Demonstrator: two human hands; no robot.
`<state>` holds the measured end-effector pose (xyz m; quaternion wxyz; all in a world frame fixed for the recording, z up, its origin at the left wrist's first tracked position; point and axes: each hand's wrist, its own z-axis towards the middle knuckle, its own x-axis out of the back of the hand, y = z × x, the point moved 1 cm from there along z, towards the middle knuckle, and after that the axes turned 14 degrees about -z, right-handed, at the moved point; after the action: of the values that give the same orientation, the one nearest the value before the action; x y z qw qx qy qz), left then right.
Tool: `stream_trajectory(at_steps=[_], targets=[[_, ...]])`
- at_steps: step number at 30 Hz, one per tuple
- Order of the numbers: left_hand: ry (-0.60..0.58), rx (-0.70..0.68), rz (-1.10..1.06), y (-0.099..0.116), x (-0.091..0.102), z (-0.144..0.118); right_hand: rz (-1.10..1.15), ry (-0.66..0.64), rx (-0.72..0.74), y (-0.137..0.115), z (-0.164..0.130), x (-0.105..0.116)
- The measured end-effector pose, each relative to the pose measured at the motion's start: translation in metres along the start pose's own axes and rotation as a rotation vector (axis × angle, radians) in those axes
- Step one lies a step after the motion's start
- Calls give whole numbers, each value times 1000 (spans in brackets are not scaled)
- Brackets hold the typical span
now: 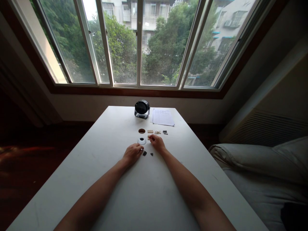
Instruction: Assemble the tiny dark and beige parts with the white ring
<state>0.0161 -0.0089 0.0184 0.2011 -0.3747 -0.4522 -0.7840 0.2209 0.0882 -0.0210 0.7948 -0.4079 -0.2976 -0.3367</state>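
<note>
My left hand (133,153) rests on the white table with its fingers bent together, just below a white round dish (138,142) with a dark middle. Whatever its fingertips hold, if anything, is too small to make out. My right hand (157,142) reaches to the dish's right, fingers closed at a small tan piece (148,137) partly hidden by them; whether it is gripped does not show. Between my wrists lie a black blocky part (144,153) and a smaller dark part (151,154).
Behind my hands are a brown disc (141,131), a tan gridded group of pieces (150,131), pale pieces (158,132) and dark grey pieces (165,132). A black round device on a stand (141,109) and a printed sheet (163,117) sit at the table's (113,128) far end.
</note>
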Motion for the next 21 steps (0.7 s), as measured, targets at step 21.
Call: stream_trajectory(at_steps=[21], targets=[[5, -20, 46, -2, -1, 0, 13, -16, -17, -6, -1, 5]])
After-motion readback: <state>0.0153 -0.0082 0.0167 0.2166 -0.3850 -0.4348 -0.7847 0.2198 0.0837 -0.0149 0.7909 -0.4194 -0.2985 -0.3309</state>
